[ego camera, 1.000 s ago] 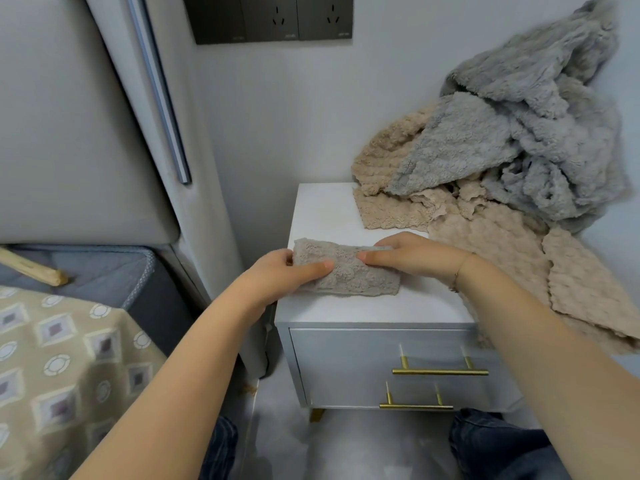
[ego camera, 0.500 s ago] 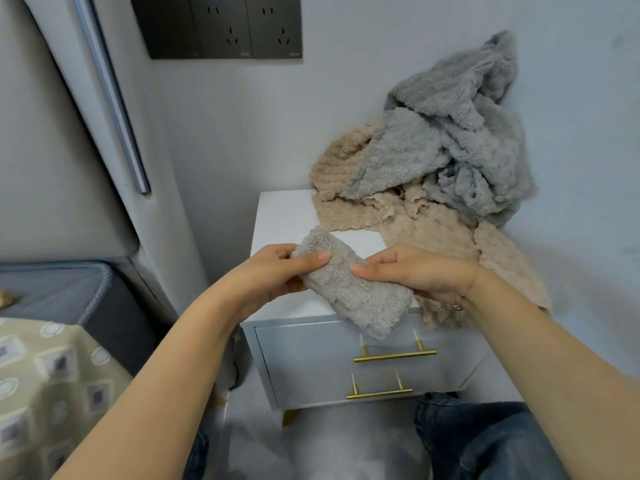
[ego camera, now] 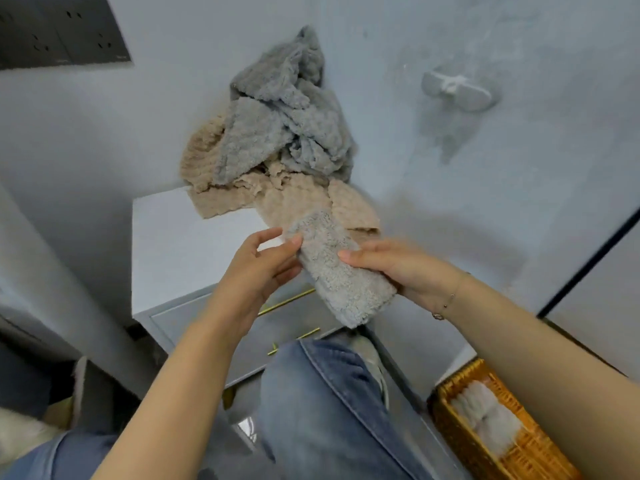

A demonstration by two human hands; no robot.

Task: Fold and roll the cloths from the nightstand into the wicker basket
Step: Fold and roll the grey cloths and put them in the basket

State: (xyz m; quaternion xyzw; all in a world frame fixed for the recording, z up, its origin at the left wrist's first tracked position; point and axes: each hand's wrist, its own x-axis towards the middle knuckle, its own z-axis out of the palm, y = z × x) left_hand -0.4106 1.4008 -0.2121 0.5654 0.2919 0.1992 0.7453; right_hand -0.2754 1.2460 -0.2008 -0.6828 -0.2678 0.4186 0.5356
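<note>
Head view: I am holding the folded grey fleecy cloth [ego camera: 341,268] in the air above the white nightstand [ego camera: 180,237], right hand [ego camera: 398,271] gripping it, left hand [ego camera: 263,265] pinching its upper end, long axis slanting down-right toward the wicker basket [ego camera: 453,410], nearer my right.

Wicker basket [ego camera: 460,415] cut by bottom edge, partly behind right forearm; rolled cloths [ego camera: 485,415] inside blurred.
</note>
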